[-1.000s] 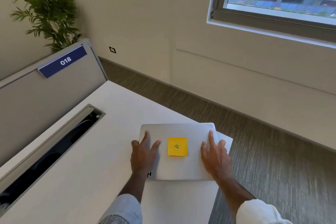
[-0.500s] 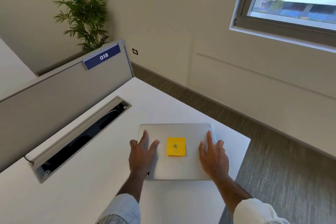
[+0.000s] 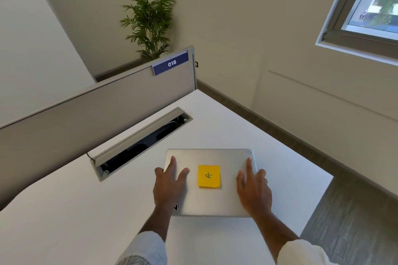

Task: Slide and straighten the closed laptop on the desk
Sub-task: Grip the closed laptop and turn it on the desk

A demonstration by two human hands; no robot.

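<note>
The closed silver laptop [image 3: 215,198] lies flat on the white desk [image 3: 64,221], with a yellow sticky note [image 3: 209,176] in the middle of its lid. My left hand [image 3: 169,185] presses flat on the lid's left part, fingers spread, thumb at the left edge. On the right part of the lid, my right hand [image 3: 254,189] also presses flat, with its outer fingers over the right edge. The laptop sits at an angle to the desk's edges.
An open cable tray slot [image 3: 140,144] is sunk into the desk left of the laptop. A grey divider panel [image 3: 86,114] with a blue "018" label [image 3: 171,63] stands behind it. The desk's right edge [image 3: 316,202] drops to carpet. A potted plant [image 3: 149,21] stands by the wall.
Both hands stayed on the lid while the laptop slid left, away from the desk's right corner and closer to the cable slot. The view turned left.
</note>
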